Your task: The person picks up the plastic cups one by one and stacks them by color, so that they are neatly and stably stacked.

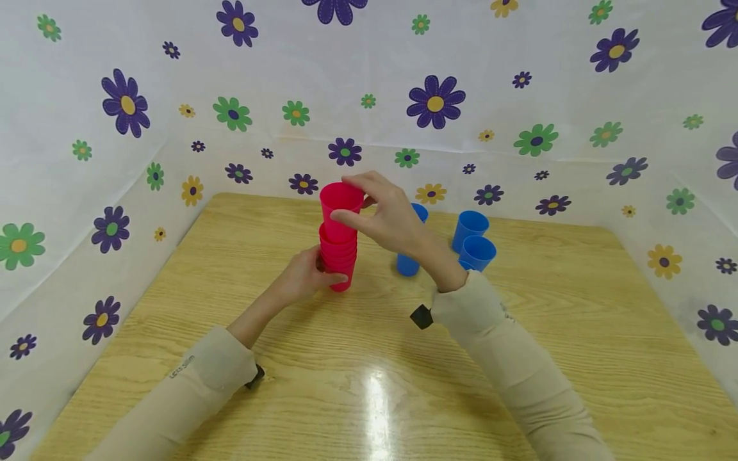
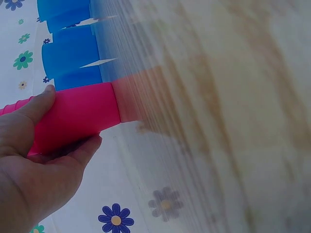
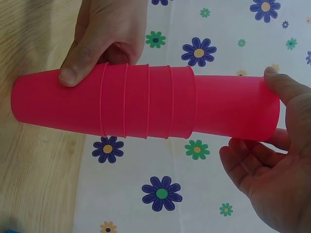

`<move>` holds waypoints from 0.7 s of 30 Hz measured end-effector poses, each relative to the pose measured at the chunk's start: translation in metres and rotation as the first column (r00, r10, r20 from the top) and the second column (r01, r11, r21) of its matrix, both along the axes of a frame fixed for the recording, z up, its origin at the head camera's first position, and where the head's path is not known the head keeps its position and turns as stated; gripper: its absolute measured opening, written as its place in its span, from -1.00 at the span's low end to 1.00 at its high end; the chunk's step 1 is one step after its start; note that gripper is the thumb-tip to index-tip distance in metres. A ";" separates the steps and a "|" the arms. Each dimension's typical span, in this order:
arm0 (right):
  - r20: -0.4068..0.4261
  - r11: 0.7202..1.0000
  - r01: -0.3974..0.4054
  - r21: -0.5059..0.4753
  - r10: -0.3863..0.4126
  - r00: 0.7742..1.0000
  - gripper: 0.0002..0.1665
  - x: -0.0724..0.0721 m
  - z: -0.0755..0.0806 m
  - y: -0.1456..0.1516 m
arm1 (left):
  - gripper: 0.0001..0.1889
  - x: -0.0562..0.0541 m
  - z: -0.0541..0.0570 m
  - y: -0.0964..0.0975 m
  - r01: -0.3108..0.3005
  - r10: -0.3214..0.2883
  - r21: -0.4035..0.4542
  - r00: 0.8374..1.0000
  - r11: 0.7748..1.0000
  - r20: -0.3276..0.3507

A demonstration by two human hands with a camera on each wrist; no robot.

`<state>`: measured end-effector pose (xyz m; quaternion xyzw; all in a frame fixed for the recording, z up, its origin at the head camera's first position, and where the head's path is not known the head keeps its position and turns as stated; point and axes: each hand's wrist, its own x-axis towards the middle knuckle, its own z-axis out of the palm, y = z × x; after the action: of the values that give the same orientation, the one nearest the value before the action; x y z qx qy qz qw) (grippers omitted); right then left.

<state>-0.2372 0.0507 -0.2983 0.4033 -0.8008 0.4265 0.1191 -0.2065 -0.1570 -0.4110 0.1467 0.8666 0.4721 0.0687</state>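
Observation:
A stack of several nested red plastic cups stands upright on the wooden table. My left hand grips this stack low down, thumb across the front. One more red cup sits partway into the top of the stack, its lower part hidden inside. My right hand holds that cup near its rim between thumb and fingers. In the left wrist view, the bottom of the stack meets the table or is very close to it.
Several blue cups stand right of the stack: one partly behind my right hand, another farther back, and one in front of it. My right wrist partly covers a further blue rim. A flower-printed sheet hangs behind the table.

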 end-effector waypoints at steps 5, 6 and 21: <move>0.000 1.000 -0.009 -0.004 0.009 1.000 -0.32 -0.001 -0.005 0.000 | -0.45 0.000 0.001 0.002 0.004 -0.004 0.006 1.000 1.000 -0.001; 0.000 1.000 -0.008 -0.001 0.008 1.000 -0.32 -0.001 -0.005 0.000 | -0.45 0.000 0.000 0.002 0.005 -0.005 0.006 1.000 1.000 -0.001; 0.023 0.999 0.007 0.053 -0.008 1.000 -0.42 0.010 -0.022 0.024 | -0.45 0.000 0.001 0.003 -0.028 0.028 -0.018 0.999 0.999 0.023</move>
<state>-0.2274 0.0745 -0.3202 0.3983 -0.8148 0.4092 0.1006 -0.2063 -0.1540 -0.4097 0.1285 0.8718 0.4669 0.0734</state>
